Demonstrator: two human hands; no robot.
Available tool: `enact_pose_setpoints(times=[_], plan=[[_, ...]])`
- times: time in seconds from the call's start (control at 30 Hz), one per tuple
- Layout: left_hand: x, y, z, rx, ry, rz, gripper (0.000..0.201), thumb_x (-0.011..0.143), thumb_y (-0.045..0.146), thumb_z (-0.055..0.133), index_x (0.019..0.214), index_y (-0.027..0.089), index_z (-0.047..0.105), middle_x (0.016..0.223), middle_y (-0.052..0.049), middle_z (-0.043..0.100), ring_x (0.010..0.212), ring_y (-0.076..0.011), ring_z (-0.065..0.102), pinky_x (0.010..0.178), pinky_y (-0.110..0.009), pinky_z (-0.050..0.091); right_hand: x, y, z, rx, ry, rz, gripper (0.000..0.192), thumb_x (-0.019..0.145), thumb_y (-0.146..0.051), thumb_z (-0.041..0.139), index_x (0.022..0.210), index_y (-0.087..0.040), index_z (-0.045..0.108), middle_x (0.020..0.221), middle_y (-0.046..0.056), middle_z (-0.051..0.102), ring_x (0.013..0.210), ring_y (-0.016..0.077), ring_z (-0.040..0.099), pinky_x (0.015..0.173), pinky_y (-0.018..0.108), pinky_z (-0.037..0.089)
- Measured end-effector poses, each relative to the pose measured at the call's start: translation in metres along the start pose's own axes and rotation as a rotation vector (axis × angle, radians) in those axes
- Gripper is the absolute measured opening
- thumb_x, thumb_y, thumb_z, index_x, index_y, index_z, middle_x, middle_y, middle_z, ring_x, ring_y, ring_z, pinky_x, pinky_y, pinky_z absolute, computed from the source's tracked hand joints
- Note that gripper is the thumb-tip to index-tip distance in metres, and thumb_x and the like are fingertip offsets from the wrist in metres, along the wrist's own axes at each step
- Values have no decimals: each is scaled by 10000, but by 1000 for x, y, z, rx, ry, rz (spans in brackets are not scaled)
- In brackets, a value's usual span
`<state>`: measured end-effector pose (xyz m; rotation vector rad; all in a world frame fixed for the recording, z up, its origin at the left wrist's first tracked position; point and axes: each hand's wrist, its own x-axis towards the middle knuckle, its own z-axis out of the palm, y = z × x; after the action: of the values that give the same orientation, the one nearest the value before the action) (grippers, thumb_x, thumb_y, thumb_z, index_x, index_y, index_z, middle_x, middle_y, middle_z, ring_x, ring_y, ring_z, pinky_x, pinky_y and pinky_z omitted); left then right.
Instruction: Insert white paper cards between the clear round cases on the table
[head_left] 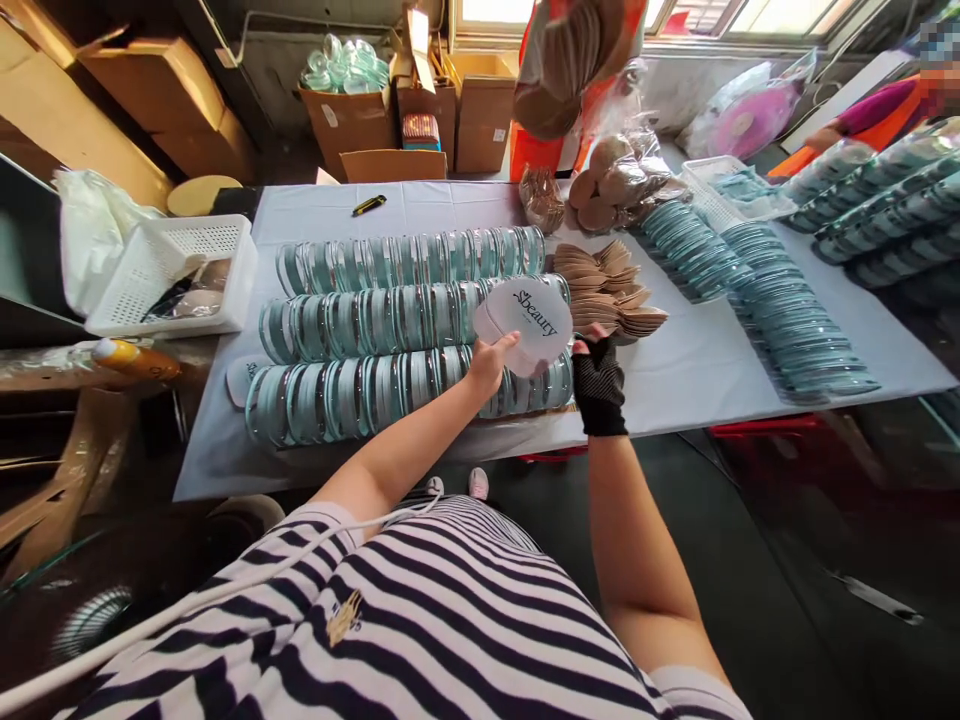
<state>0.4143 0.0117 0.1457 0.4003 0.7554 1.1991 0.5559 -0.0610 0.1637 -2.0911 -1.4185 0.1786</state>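
Note:
My left hand point(491, 362) grips a round, see-through lid or case point(525, 318) printed with "Sbeauty", thumb on its face. In a black fingerless glove, my right hand point(600, 385) is beside the case's right edge with fingers curled; what they hold, if anything, is hidden. Just beyond its fingertips lie fanned stacks of brown discs point(615, 300). Beneath and left of the case, rows of clear, bluish round cases stand on edge: a front row point(360, 398), a middle row point(375, 322) and a back row point(412, 258).
White cloth covers the table point(300, 215). A yellow-black cutter point(369, 205) lies near the back. At left sits a white basket point(217, 235). More case rows point(802, 310) and bagged brown discs point(619, 180) are to the right. Another person's arm point(829, 135) shows far right.

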Motion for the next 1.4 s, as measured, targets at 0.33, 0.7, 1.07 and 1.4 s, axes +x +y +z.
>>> enact_pose_setpoints(times=[0.33, 0.7, 1.07, 1.4], plan=[[-25, 33, -30, 95, -78, -78, 210, 660, 93, 790, 833, 200, 737, 948, -72, 764, 1114, -294, 655, 1030, -434, 476, -33, -55, 10, 50, 278, 65, 472, 925, -433, 354, 1131, -112, 632, 1015, 170, 661, 945, 270, 620, 821, 399, 505], [22, 39, -34, -183, 139, -111, 278, 769, 44, 677, 1029, 140, 703, 1083, -72, 749, 1216, -222, 612, 1071, -343, 464, -138, -35, 20, -384, -291, -41, 325, 936, -307, 406, 1109, -157, 637, 859, 109, 714, 704, 187, 640, 589, 256, 353], [21, 45, -47, -260, 120, -177, 284, 820, 68, 638, 1085, 158, 688, 1128, -77, 737, 1229, -218, 604, 1098, -376, 446, -75, -48, 41, -394, -502, -39, 259, 988, -326, 400, 1067, -165, 587, 894, 88, 718, 741, 175, 666, 548, 259, 247], [18, 44, -47, -216, 98, -178, 285, 814, 60, 649, 1084, 145, 687, 1105, -77, 742, 1189, -209, 629, 1070, -358, 469, -80, -47, 74, -358, -497, 35, 302, 996, -302, 362, 1065, -150, 613, 896, 124, 708, 771, 179, 667, 603, 247, 348]])
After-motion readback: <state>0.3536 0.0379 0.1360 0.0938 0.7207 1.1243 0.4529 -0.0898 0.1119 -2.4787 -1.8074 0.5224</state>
